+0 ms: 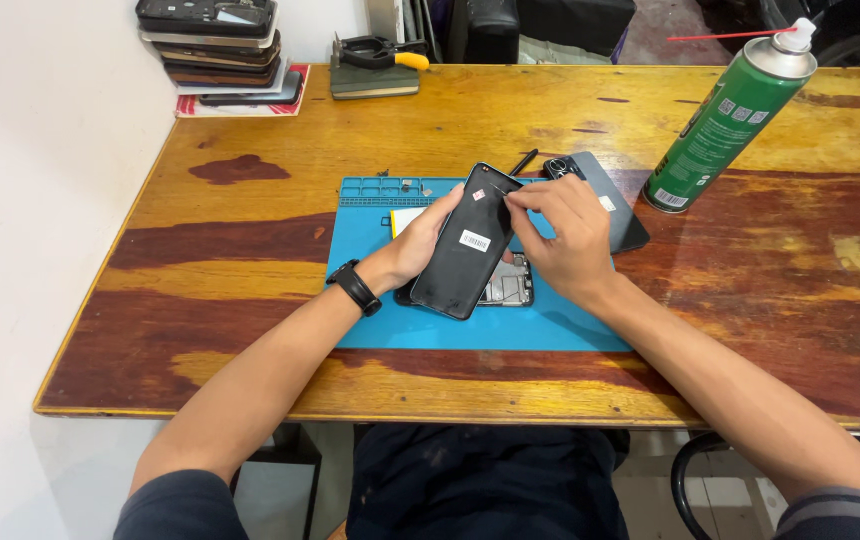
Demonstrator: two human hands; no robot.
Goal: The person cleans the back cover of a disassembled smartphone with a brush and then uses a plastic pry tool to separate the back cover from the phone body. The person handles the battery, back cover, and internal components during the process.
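Observation:
My left hand holds a black phone screen panel tilted up above a blue work mat. A white sticker sits on the panel's dark face. My right hand pinches at the panel's upper right edge with thumb and forefinger. Under the panel lies an opened phone frame with its insides showing. A grey phone back cover with a camera block lies just behind my right hand. A black watch is on my left wrist.
A green spray can with a red straw stands at the right of the wooden table. A stack of phones and a plier tool sit at the far edge. Small screws lie in the mat's top trays.

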